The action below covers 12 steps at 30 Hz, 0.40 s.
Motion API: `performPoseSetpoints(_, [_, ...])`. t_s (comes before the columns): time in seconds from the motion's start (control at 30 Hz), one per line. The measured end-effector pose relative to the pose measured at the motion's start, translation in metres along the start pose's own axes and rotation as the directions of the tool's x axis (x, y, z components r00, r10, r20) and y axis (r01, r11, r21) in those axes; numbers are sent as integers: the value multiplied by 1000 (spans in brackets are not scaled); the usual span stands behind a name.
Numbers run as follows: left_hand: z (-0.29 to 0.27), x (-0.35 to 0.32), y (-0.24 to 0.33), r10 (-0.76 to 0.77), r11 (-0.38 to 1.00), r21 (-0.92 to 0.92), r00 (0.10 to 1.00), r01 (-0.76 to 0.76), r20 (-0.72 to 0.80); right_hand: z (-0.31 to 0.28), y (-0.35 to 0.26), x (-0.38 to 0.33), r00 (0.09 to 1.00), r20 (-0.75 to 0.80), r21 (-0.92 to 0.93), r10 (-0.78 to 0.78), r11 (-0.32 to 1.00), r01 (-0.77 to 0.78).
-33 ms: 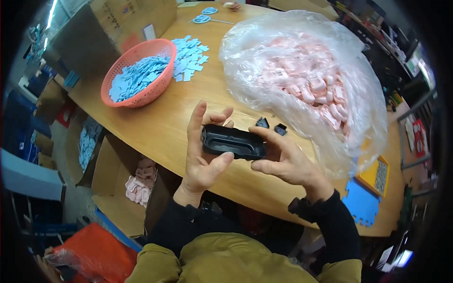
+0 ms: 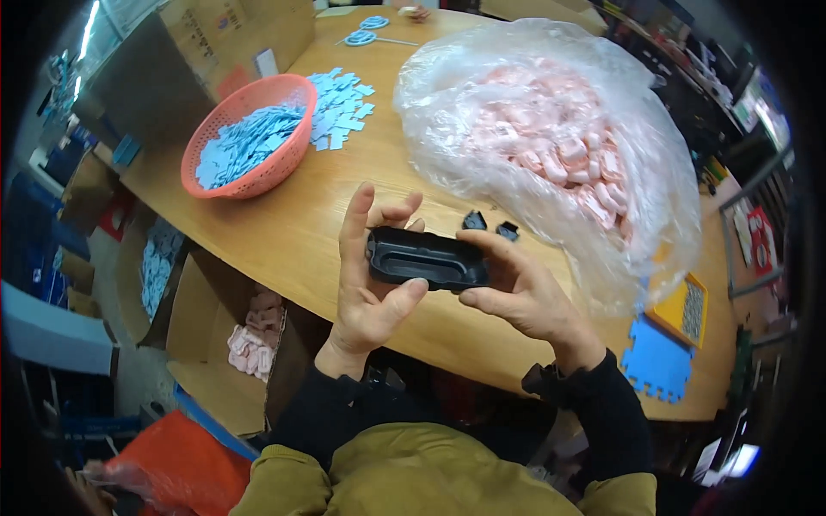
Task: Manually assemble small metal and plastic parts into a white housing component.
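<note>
1. Tray (image 2: 428,258), black plastic and oblong, is held up over the near edge of the wooden table (image 2: 344,215), its hollow side toward the camera.
2. The left hand (image 2: 368,284) grips the left end of the tray: the thumb presses the lower rim, the index finger stands straight up behind it, and the other fingers curl over the top edge.
3. The right hand (image 2: 525,292) holds the right end, with one finger along the top rim and the thumb under it. Its other fingers are hidden behind the tray, so I cannot tell how they lie.
4. Two small black parts (image 2: 490,225) lie on the table just behind the tray; their shape is hard to make out.
5. A big clear bag (image 2: 551,129) of pink pieces sits right of them. The plastic blurs the pieces inside.
6. A red basket (image 2: 249,138) with blue pieces stands at the far left, and more blue pieces (image 2: 340,107) lie loose beside it.
7. Blue scissors (image 2: 366,30) lie at the far edge, partly cut off.
8. Cardboard boxes (image 2: 224,344) stand under the table, half hidden by it.
</note>
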<state>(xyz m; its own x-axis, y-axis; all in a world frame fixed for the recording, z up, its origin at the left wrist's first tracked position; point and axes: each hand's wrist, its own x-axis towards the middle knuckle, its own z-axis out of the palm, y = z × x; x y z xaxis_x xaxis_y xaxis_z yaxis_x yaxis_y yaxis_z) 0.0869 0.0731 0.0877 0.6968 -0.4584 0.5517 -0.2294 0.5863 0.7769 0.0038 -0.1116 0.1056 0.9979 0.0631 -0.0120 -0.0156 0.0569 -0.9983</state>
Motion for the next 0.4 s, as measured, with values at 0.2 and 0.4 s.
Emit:
performPoseSetpoints(0.2, [18,-15,50,-56,995,89,979,40,194,34,-43,-64,885,-210,-432,-416,851,298])
performPoseSetpoints(0.4, [0,-43,84,255,633,630,890,-450,379,77,-49,-78,605,-35,-740,-795,427,519])
